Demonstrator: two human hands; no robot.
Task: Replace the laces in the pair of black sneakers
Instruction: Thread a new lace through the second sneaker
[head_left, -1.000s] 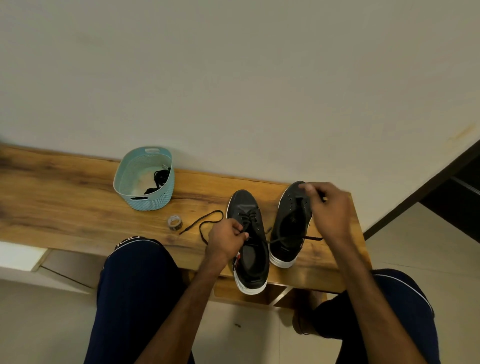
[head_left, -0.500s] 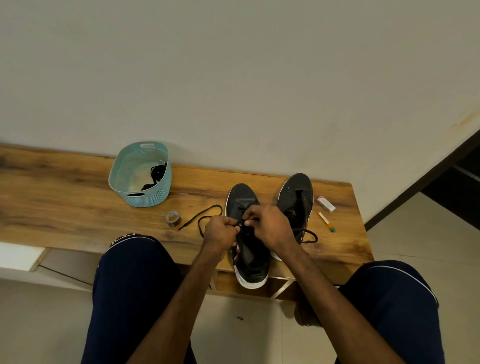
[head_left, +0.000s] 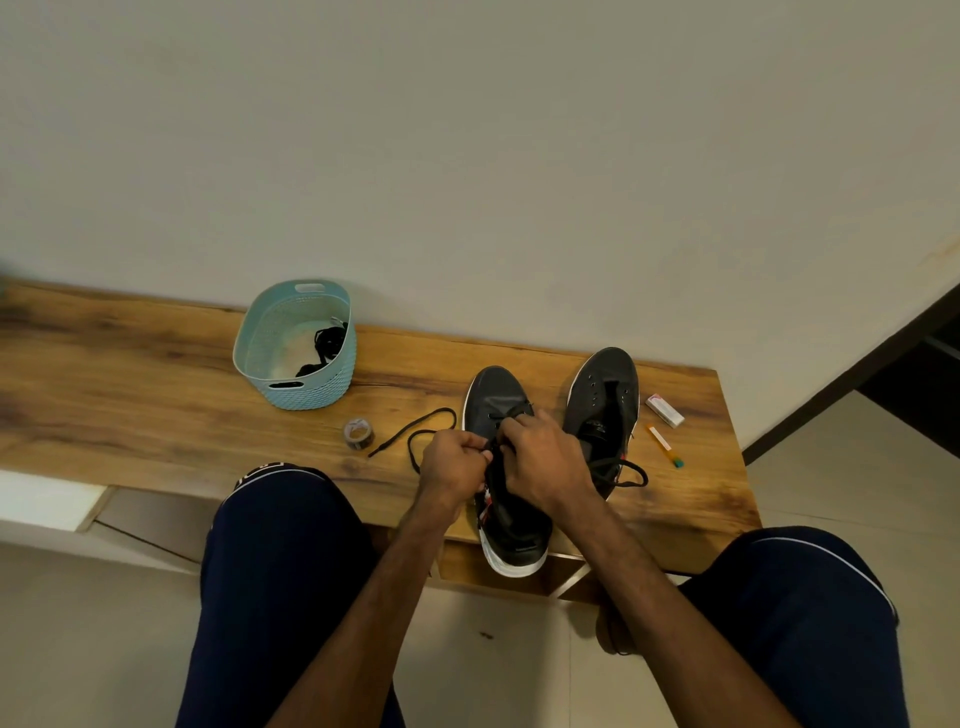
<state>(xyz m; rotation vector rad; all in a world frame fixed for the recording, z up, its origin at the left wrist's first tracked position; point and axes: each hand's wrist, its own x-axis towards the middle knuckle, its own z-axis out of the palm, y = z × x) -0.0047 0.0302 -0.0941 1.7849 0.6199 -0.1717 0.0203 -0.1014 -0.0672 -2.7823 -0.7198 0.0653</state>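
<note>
Both grips meet over the lacing of the near black sneaker (head_left: 497, 397), which lies toe away from the person with its white sole edge showing and its heel overhanging the worktop (head_left: 156, 395) edge. The left grip (head_left: 453, 463) pinches the black lace (head_left: 434, 428), whose loose end curls off to its left. The right grip (head_left: 545, 462) curls its fingers on the lace at the eyelets. Just right of the right grip lies the second sneaker (head_left: 605, 397), its eyelets showing as pale dots, with a lace loop (head_left: 626, 475) beside its heel.
</note>
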